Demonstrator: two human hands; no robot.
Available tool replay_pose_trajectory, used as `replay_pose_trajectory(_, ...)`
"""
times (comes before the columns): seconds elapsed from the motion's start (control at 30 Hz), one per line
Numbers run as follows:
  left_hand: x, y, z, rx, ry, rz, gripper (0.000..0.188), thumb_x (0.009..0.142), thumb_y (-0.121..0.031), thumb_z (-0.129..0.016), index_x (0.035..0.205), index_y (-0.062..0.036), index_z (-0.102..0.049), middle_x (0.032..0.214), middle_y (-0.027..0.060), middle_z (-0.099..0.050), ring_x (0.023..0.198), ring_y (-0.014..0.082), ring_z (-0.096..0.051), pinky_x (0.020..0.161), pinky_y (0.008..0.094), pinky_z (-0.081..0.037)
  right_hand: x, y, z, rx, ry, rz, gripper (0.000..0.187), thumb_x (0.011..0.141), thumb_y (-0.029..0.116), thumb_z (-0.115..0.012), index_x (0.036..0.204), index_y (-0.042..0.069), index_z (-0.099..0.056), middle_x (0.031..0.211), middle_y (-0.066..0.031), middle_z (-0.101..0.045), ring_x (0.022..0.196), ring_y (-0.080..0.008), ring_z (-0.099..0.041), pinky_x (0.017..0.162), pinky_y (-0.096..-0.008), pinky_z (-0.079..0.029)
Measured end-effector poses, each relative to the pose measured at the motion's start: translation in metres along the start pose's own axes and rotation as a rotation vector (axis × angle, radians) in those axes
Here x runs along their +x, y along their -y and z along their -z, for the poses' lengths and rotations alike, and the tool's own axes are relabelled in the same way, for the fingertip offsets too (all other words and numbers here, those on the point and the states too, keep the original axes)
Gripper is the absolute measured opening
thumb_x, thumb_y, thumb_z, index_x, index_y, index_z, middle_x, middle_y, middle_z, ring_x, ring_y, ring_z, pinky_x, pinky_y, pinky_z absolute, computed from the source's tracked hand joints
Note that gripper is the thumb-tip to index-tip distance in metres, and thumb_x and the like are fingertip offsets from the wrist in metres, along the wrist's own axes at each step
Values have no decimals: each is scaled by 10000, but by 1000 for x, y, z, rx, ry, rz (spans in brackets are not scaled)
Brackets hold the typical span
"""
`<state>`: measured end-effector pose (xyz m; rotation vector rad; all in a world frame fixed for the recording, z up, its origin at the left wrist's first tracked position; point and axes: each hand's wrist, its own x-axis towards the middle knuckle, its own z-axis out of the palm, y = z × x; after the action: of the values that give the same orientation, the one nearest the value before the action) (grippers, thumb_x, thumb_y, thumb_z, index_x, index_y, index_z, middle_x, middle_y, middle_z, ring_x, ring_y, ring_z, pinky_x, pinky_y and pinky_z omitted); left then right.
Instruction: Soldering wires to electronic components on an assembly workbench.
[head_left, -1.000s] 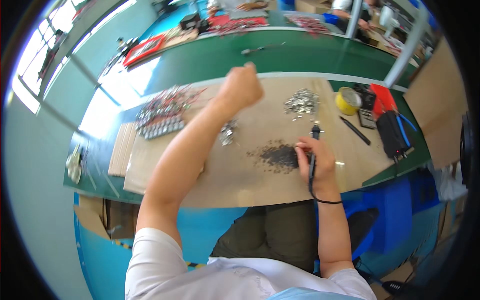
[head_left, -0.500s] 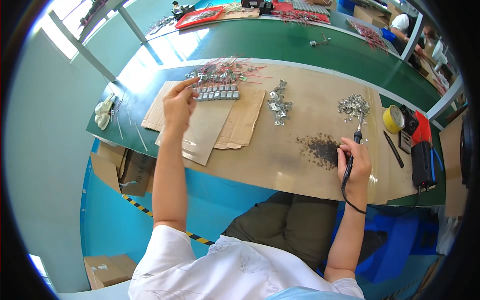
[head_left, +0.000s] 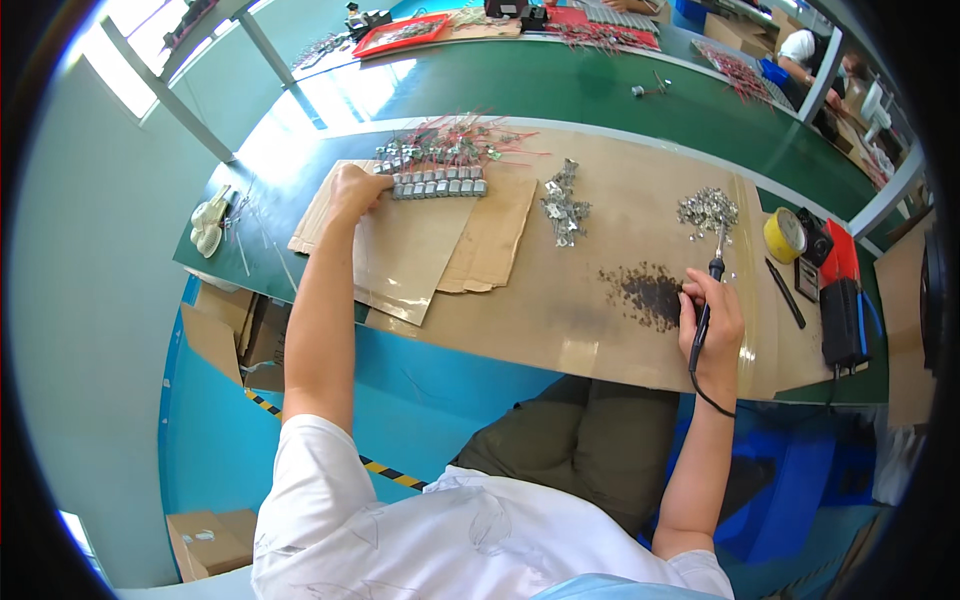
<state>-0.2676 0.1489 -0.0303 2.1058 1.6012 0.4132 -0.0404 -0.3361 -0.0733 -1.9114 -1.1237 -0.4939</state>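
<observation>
My left hand (head_left: 354, 188) reaches to the left end of a double row of small silver motors (head_left: 440, 184). Its bent fingers are closed at the row's end, and their tips are mostly hidden. Red-wired motors (head_left: 450, 145) lie in a tangled heap just behind the row. A soldering iron (head_left: 707, 300) is gripped in my right hand (head_left: 718, 330), its metal tip pointing away from me at a pile of small silver metal parts (head_left: 708, 208). Left of that hand, dark brown grains (head_left: 650, 297) are spread on the board.
Cardboard sheets (head_left: 487, 250) lie under the motors. More metal pieces (head_left: 566, 205) sit mid-table. At right are yellow tape (head_left: 785, 235), a black pen (head_left: 785, 293) and a black box (head_left: 845, 322). White gloves (head_left: 209, 222) lie far left. Another person (head_left: 805, 55) works at the back right.
My left hand has come down from above the row's left end and now rests lower, against it. My right hand keeps the soldering iron in nearly the same place.
</observation>
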Motion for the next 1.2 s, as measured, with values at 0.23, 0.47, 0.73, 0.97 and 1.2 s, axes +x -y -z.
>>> replay_pose_trajectory(0.23, 5, 45, 6, 296, -747, -535, 358, 832, -335, -739, 845, 22, -751, 837, 243, -725, 821, 424, -724, 752, 487, -582, 7, -1, -8, 52, 2, 25, 395, 797, -76, -730, 1155, 89, -702, 894, -103, -722, 829, -304, -676, 740, -403, -552)
replay_pose_trajectory(0.47, -68, -19, 13, -264, -395, -545, 282, 813, -214, -831, 971, 12, -774, 821, 51, -747, 716, 112, -680, 682, 274, -544, 3, -10, -4, 82, -28, -18, 414, 789, -84, -746, 1161, 90, -698, 860, -78, -725, 804, -263, -679, 713, -374, -559)
replay_pose_trajectory(0.73, -202, -86, -55, -298, 732, -911, 256, 731, -134, -847, 901, 21, -734, 797, 72, -682, 700, 130, -637, 645, 287, -530, 1, -10, -4, 133, -71, -87, 402, 792, -88, -769, 1151, 79, -701, 864, -69, -723, 764, -209, -682, 685, -326, -561)
replay_pose_trajectory(0.97, -219, -122, -78, -203, 685, -1287, 373, 771, -217, -872, 1011, 15, -707, 760, 93, -630, 621, 140, -581, 609, 292, -490, 6, -10, -8, 71, -30, -25, 377, 790, -29, -798, 1132, 100, -704, 821, -53, -728, 755, -242, -663, 683, -367, -539)
replay_pose_trajectory(1.2, -220, -173, -104, -494, 608, -1072, 370, 954, -198, -715, 1229, 25, -604, 697, 95, -640, 607, 151, -592, 588, 321, -468, 7, -10, -8, 32, 10, -10, 359, 813, -7, -781, 1137, 124, -701, 824, -54, -719, 783, -273, -658, 710, -401, -538)
